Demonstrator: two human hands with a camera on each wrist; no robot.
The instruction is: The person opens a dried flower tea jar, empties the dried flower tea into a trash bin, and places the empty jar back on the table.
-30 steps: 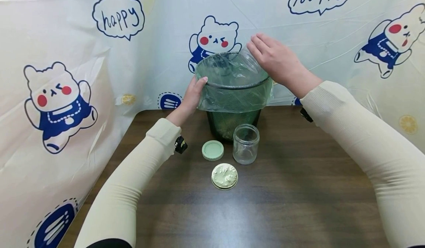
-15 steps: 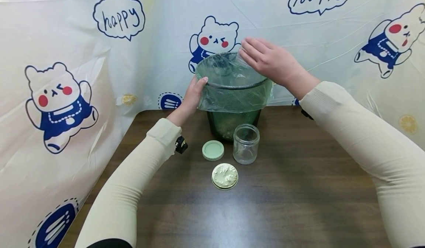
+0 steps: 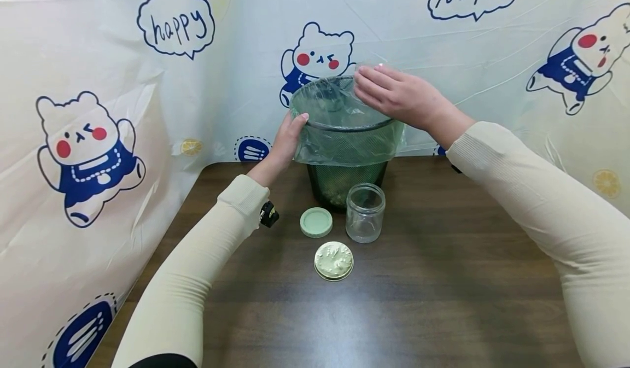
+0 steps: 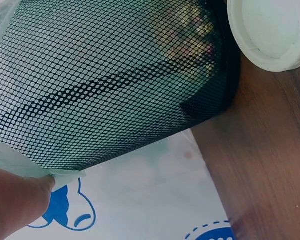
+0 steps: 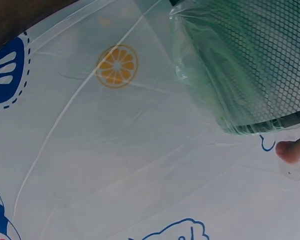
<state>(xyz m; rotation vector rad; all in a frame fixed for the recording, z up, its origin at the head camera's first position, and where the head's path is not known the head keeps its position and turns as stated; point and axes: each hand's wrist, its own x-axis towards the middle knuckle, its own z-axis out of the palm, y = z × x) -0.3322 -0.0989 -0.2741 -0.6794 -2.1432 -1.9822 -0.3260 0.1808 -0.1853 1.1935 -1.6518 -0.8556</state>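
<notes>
A black mesh trash bin stands at the table's far edge, lined with a thin green bag folded down over its rim. My left hand grips the bin's left side at the rim, thumb on the bag. Above the rim's right side, my right hand holds a clear, see-through piece of plastic, mostly hidden by the fingers; I cannot tell its kind. Before the bin are an uncapped glass jar, a pale green lid and a round lid-like piece with a crumpled, shiny top.
The brown wooden table meets a printed cloth backdrop just behind the bin. Inside the bin's bottom, blurred yellow and reddish bits show through the mesh.
My right hand has moved left and slightly down over the bin's rim with the clear plastic. The left hand, jar and lids have stayed in place.
</notes>
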